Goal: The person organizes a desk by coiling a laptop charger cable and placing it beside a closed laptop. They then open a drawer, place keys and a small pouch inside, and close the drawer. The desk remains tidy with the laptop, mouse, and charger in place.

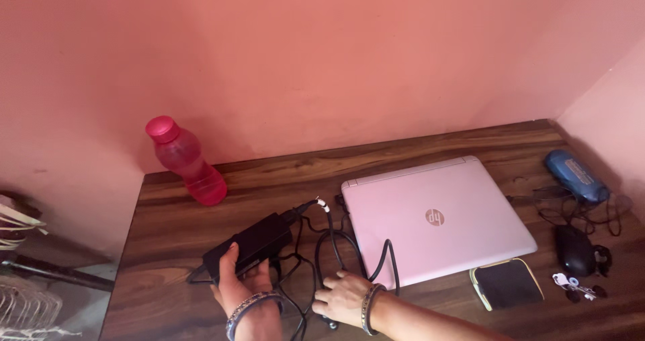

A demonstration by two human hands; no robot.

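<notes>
Laptop (pixel 437 217) beside cable (pixel 332 243); bottle (pixel 187 161) behind; left hand (pixel 236 282) grips adapter (pixel 252 243).

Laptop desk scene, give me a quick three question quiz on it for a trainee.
1. True or false: the laptop lid is open.
2. What does the left hand hold? A) bottle B) black charger brick C) mouse
3. Fill in: the right hand rests on the black ____.

Key
1. False: the lid is shut.
2. B: the charger brick. The pink bottle stands apart by the wall, and the mouse lies right of the laptop.
3. Cable, looped on the table in front of the laptop.
</notes>
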